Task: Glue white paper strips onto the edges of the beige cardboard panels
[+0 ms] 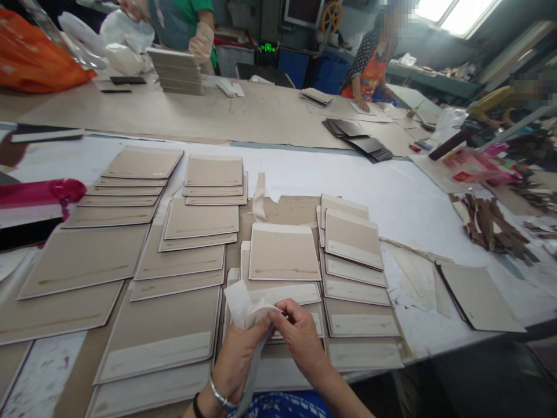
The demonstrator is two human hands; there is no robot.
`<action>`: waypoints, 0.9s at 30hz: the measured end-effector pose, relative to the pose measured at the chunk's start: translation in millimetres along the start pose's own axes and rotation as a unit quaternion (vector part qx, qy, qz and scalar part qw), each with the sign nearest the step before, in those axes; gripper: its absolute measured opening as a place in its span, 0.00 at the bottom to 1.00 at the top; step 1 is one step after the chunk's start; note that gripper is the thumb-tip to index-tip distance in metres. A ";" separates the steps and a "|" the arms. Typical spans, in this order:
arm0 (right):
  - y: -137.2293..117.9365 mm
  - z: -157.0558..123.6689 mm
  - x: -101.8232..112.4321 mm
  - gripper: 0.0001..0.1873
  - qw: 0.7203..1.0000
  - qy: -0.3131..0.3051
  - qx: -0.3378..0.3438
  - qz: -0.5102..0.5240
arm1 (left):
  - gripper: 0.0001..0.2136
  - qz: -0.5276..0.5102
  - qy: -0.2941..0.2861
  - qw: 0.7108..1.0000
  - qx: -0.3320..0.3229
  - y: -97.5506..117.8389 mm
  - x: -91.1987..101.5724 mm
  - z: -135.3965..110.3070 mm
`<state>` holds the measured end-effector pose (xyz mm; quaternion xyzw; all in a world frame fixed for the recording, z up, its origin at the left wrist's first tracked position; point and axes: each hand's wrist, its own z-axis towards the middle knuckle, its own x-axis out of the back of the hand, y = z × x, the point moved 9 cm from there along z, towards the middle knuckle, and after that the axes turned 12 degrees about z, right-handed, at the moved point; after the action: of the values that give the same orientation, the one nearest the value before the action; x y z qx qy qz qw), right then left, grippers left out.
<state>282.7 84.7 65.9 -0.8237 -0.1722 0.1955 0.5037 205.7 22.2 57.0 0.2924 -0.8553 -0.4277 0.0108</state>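
Note:
Thin white paper strips [238, 305] are gathered in my left hand [243, 342], whose fingers are closed round them; one long strip trails down past the wrist. The thumb and finger of my right hand [298, 334] pinch the edge of the strips, close beside the left fingers. Just beyond both hands lies a beige board [284, 252] with a brownish glue streak along its near edge. Overlapping boards [354, 238] with white strips stuck on them lie to the right. To the left, a large board [163, 331] also bears a white strip.
More overlapping boards [107, 249] with glue streaks cover the left of the table. A loose strip [260, 197] lies farther back. Dark sheets [359, 139], brown scraps [491, 226] and a stacked pile of boards [176, 72] are around. Two people stand across the table; another is at right.

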 end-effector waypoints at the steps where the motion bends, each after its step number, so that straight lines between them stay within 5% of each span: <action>1: 2.0 1.8 2.0 0.14 1.000 0.014 0.003 -0.002 | 0.20 0.000 -0.007 1.000 -0.005 -0.1 0.0 0.6; 5: 12.1 5.2 16.5 0.16 0.995 0.093 0.016 -0.011 | 0.20 0.034 -0.009 0.999 -0.030 -2.9 5.8 4.1; 10: 32.8 12.2 21.6 0.14 0.986 0.123 -0.037 0.107 | 0.16 0.217 0.015 0.972 -0.094 -8.8 11.7 4.4; 14: 21.6 46.4 38.3 0.13 0.989 0.118 -0.055 0.075 | 0.09 0.450 -0.042 0.876 -0.168 -13.8 -0.3 1.1; 16: 10.4 73.3 33.1 0.11 0.995 0.024 -0.064 -0.072 | 0.09 0.567 -0.028 0.794 -0.219 -8.8 -0.7 1.5; 18: -3.7 96.4 20.2 0.11 0.960 -0.076 -0.023 -0.270 | 0.11 0.650 0.020 0.716 -0.255 1.2 4.1 5.6; 20: -12.1 112.3 4.1 0.11 0.894 -0.145 0.025 -0.423 | 0.13 0.689 0.065 0.664 -0.284 12.4 9.1 12.0; 23: -11.1 127.5 -15.5 0.12 0.823 -0.201 0.039 -0.530 | 0.16 0.688 0.104 0.627 -0.350 27.4 11.4 19.5; 27: -3.8 140.1 -26.8 0.13 0.779 -0.230 0.029 -0.583 | 0.17 0.684 0.118 0.607 -0.387 31.7 13.9 29.6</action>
<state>189.8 180.3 15.0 -0.4812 -0.7247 0.0532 0.4903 170.6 51.3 58.4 -0.3612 -0.5524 -0.5487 0.5132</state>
